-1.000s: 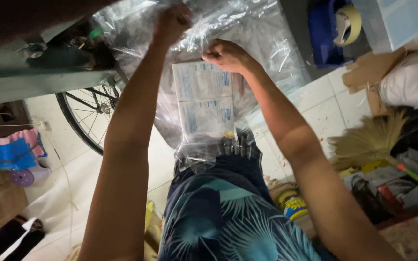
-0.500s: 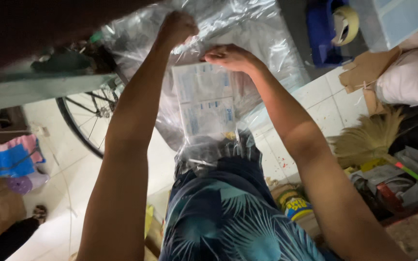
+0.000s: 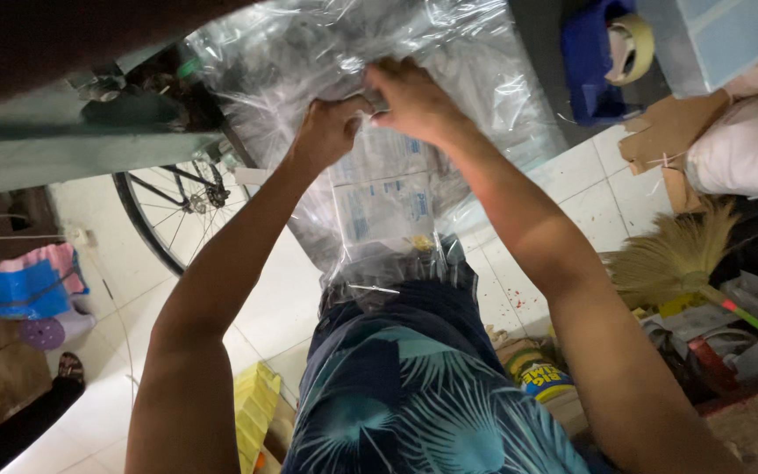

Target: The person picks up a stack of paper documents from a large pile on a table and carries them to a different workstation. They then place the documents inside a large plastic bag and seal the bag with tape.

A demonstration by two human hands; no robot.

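Both hands meet at the top of a clear, crinkled plastic bag (image 3: 370,132). The left hand (image 3: 328,132) is curled into a fist, pinching a fold of the film. The right hand (image 3: 414,98) sits just beside it, touching, fingers bent over the same gathered edge. Both grips narrow, closed on plastic.

Inside the bag, a flat white packet with blue print (image 3: 383,197) hangs below the hands, upright, pressed against the film. The bag's lower end rests on the person's lap, on dark blue fabric with a pale palm-leaf pattern (image 3: 414,386).

Left of the bag: a bicycle wheel with thin spokes (image 3: 173,215) over white floor tiles (image 3: 265,307), and a grey-green table edge (image 3: 72,158) above it.

Upper right: a roll of tan tape (image 3: 633,46) against a blue holder (image 3: 594,61). Below that, a straw broom with a green and red handle (image 3: 686,263). A yellow folded object (image 3: 256,404) lies near the left forearm.
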